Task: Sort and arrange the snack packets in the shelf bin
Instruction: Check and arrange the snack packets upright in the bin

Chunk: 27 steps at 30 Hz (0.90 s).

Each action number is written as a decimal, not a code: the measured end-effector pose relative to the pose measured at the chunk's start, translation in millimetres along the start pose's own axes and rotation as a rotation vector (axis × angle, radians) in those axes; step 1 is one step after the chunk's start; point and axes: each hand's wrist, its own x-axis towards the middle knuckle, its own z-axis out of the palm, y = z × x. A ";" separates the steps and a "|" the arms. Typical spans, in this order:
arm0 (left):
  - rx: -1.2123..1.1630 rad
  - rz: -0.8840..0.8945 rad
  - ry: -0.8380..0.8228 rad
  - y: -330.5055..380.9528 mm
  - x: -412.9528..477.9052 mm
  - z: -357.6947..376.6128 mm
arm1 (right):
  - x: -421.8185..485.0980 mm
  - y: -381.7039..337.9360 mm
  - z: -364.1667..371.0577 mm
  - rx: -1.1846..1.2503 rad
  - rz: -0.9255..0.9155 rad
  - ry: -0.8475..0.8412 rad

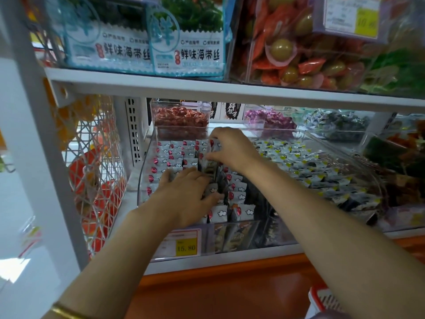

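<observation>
A clear plastic shelf bin on the lower shelf holds several rows of small white snack packets with red dots and cloud prints, standing on edge. My left hand lies over the rows near the bin's middle, fingers spread on the packet tops and its thumb against a packet. Farther back, my right hand pinches a small bunch of packets between thumb and fingers, holding them upright above the rows. The packets under both hands are hidden.
A neighbouring clear bin at right holds packets with yellow corners. Behind stand bins of red and purple sweets. The upper shelf board hangs just above. A yellow price tag fronts the bin; a white mesh basket hangs at left.
</observation>
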 end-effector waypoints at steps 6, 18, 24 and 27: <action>-0.010 0.006 0.006 2.0 -0.9 -1.7 | 1.2 3.3 6.7 -0.053 0.053 -0.041; -0.057 -0.039 0.025 -2.9 -5.5 -11.5 | 17.8 5.0 26.0 -0.091 0.103 -0.353; -0.060 -0.069 -0.013 -5.6 -6.1 -12.7 | 24.1 1.2 25.8 -0.087 0.086 -0.375; -0.067 -0.071 -0.011 -6.2 -5.8 -13.2 | 26.7 1.1 24.7 -0.124 0.091 -0.408</action>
